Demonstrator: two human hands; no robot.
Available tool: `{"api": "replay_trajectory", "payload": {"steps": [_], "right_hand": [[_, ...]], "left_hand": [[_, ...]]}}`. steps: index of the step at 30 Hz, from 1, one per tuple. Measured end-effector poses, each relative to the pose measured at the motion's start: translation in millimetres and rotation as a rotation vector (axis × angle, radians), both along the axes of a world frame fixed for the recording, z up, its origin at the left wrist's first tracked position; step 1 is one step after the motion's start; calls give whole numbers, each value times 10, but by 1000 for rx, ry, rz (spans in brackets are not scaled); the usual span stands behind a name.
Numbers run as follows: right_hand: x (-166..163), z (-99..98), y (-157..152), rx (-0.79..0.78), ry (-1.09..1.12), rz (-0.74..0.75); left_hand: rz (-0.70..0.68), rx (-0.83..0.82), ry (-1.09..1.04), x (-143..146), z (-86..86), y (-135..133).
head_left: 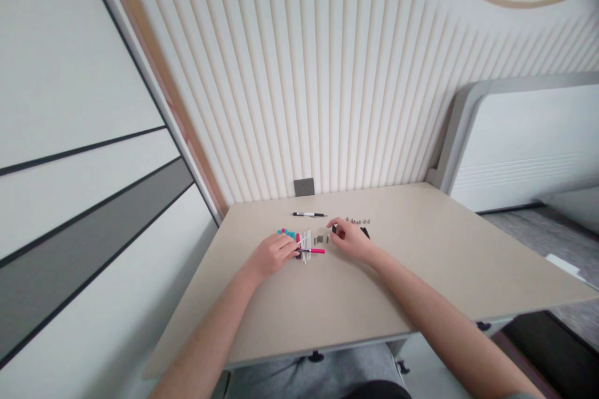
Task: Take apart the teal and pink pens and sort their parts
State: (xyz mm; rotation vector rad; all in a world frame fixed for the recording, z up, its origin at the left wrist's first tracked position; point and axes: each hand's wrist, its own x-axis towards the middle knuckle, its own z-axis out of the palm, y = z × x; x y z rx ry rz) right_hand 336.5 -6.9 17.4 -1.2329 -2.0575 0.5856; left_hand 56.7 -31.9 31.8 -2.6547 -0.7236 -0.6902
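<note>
My left hand (277, 253) rests on the left side of the table with its fingers bent. At its fingertips is a pink and black pen (317, 251), lying across thin white sticks (307, 242). Small teal pieces (290, 234) show just beyond this hand, partly covered by it. My right hand (350, 239) is curled, with thumb and forefinger around a small dark thing (334, 230) too tiny to name. Between the hands lie small grey pieces (320, 239). Black items (365, 233) stick out from behind the right hand.
A black and white pen (309, 214) lies toward the back of the beige table (449, 249). Small metal pieces (359, 221) form a row beyond my right hand. A ribbed wall with a dark socket (304, 187) bounds the rear; a white panelled surface (93, 199) stands left.
</note>
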Motion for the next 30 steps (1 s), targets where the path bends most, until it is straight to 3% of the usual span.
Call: {"api": "replay_trajectory", "payload": {"steps": [12,22,30], "right_hand": [[-131,53,-150,31,-263,226],[-68,-27,-41,4,-108,58],[11,-21,42,14,-55,-13]], "left_hand": [[-96,-64,77,121,-50,-26],[-206,-137,85,233,-51,-76],[-145,-184,143,262,-94,-77]]}}
